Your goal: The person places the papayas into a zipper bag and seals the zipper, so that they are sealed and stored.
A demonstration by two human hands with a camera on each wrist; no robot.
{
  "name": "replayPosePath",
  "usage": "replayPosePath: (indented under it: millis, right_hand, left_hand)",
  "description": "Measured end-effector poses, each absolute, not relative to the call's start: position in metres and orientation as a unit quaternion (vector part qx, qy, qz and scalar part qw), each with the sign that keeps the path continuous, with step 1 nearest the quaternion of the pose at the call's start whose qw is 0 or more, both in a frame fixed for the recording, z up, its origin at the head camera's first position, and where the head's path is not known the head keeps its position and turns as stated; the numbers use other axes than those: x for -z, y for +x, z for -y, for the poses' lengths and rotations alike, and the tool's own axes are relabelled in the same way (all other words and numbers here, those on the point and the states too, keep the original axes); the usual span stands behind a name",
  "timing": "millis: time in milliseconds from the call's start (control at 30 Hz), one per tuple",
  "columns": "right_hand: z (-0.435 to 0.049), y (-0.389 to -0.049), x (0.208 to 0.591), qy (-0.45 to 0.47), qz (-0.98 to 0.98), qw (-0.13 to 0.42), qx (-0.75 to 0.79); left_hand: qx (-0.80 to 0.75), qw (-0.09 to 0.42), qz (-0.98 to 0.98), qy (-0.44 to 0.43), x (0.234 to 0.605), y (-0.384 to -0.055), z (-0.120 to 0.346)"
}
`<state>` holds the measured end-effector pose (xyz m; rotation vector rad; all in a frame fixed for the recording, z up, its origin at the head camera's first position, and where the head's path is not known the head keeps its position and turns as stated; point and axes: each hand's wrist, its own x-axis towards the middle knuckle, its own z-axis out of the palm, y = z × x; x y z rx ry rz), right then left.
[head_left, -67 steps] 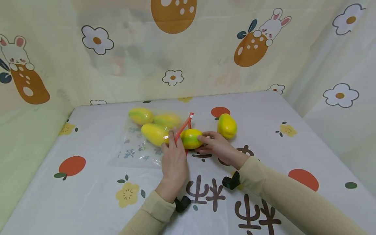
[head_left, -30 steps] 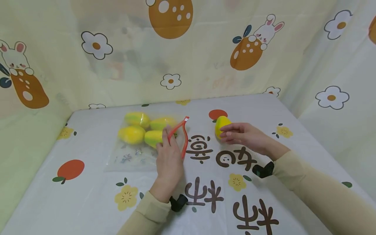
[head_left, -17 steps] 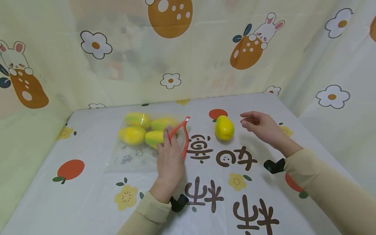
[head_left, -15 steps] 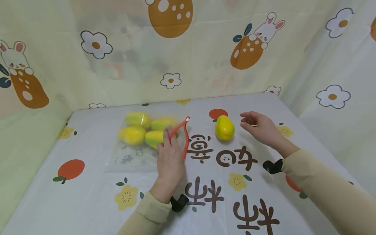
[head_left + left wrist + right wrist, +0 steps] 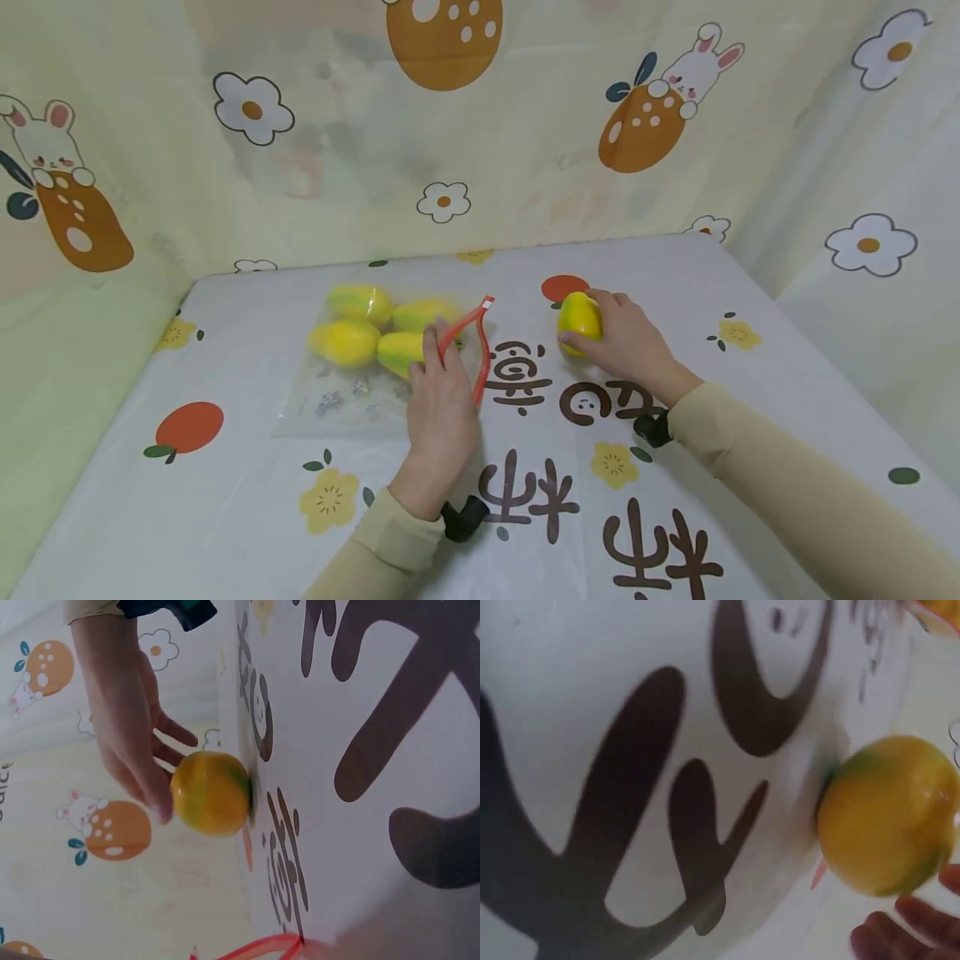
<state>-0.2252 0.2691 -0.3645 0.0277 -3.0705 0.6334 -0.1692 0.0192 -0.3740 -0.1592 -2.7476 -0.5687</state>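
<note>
A clear zip bag (image 5: pixel 322 412) with a red-edged mouth lies on the left of the table, several yellow-green mangoes (image 5: pixel 345 343) inside it. My left hand (image 5: pixel 442 412) holds the upper lip of the mouth, index and middle fingers reaching over it; the thumb is hidden. To the right of the bag a loose mango (image 5: pixel 579 321) sits on the cloth. Around it is my right hand (image 5: pixel 630 346), thumb at the near side and fingers over the far side. Fingertips (image 5: pixel 915 930) show close to the mango (image 5: pixel 889 814) in the right wrist view.
The table bears a printed cloth (image 5: pixel 247 500) with flowers, fruit and dark lettering. Behind and at both sides hangs a rabbit-patterned curtain (image 5: pixel 337 192). The red bag edge (image 5: pixel 482 367) gapes towards the loose mango.
One mango has gone into the bag from my right hand, and the mangoes inside have shifted left. My right hand moved off to the right, then came back onto the loose mango.
</note>
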Motion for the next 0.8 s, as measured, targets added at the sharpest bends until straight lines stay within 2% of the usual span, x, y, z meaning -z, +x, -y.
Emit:
replayPosePath:
  millis: [233, 600, 800]
  right_hand:
    - [-0.263, -0.228, 0.38, -0.024, 0.987, 0.004, -0.161]
    - [-0.285, -0.225, 0.382, -0.033, 0.96, 0.012, -0.278]
    - [-0.305, -0.215, 0.377, -0.025, 0.947, -0.012, -0.32]
  left_hand:
    - [0.202, 0.154, 0.966, -0.057, 0.371, -0.168, -0.019]
    - [0.209, 0.136, 0.967, -0.059, 0.37, -0.168, -0.019]
    - [0.214, 0.13, 0.966, -0.057, 0.369, -0.168, -0.019]
